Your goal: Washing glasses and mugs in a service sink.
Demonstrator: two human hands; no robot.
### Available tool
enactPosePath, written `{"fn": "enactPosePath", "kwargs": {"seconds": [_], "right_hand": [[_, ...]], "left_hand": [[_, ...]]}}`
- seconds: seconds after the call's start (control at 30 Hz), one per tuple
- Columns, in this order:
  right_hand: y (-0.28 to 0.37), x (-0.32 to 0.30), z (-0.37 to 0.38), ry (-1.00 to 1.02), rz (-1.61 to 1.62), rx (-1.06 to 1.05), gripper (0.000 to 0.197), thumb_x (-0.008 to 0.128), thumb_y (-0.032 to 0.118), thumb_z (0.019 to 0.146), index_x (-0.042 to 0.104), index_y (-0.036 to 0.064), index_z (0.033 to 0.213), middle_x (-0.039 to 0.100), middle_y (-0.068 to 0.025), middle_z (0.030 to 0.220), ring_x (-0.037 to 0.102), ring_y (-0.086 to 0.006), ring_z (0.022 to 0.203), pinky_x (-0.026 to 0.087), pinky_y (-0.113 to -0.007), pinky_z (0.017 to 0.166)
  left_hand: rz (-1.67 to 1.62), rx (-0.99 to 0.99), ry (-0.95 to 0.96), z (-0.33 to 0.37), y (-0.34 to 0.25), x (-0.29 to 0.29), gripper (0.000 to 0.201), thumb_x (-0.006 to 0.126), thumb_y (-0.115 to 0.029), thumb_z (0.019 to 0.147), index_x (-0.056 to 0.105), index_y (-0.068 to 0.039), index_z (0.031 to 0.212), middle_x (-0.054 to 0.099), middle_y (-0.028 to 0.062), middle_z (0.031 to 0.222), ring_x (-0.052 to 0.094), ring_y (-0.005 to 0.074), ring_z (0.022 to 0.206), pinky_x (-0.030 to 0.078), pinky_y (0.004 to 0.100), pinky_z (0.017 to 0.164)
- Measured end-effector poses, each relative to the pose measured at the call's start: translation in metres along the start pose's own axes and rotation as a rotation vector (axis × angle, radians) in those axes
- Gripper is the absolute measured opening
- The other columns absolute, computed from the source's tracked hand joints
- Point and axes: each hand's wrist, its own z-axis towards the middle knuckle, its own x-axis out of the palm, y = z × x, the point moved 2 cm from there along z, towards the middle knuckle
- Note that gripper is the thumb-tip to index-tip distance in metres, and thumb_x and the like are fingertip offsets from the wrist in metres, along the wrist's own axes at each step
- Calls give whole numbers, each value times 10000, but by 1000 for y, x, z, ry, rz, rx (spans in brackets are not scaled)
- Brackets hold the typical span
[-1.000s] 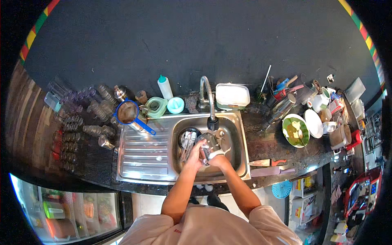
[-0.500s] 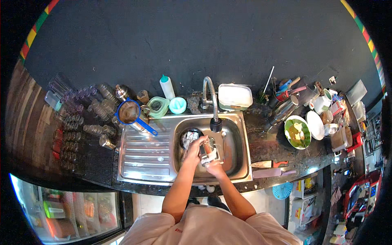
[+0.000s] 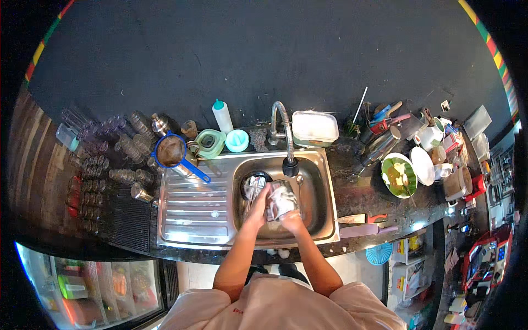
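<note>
Your left hand [image 3: 256,212] and right hand [image 3: 292,220] clasp a sudsy, clear, cylindrical, glass-like vessel [image 3: 281,200]. Looks mid-wash; next move needs a slip-proof hold.

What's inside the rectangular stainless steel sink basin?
Inside the basin sit a round black dish with shiny, unclear contents, and a spoon-like metal utensil. Above, the left hand and right hand hold a clear, foam-smeared vessel; whatever lies directly beneath them is covered.

White glare on the steel drainboard [image 3: 192,207], lit fridge [image 3: 99,291] at lower left, dim wall [image 3: 220,55], bent edges, blackened corners
</note>
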Motion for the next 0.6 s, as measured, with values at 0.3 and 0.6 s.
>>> {"fn": "enactPosePath", "kwargs": {"seconds": [0.3,0.6], "right_hand": [[13,-11,-16,150,153,76,524,475,27,659,410,-14,1177,509,-210,1083,494,-295,1016,390,-335,866],[18,-74,-42,-277,682,275,170,560,29,730,579,-6,896,602,-87,876,567,-157,819,450,-268,758]], "left_hand": [[-445,40,-165,19,33,-37,365,324,-360,920,524,-105,1087,614,62,977,600,186,871,486,384,761],[-171,139,-403,-6,12,-31,287,450,-350,868,537,-144,689,484,-32,524,470,100,453,367,242,435]]}}
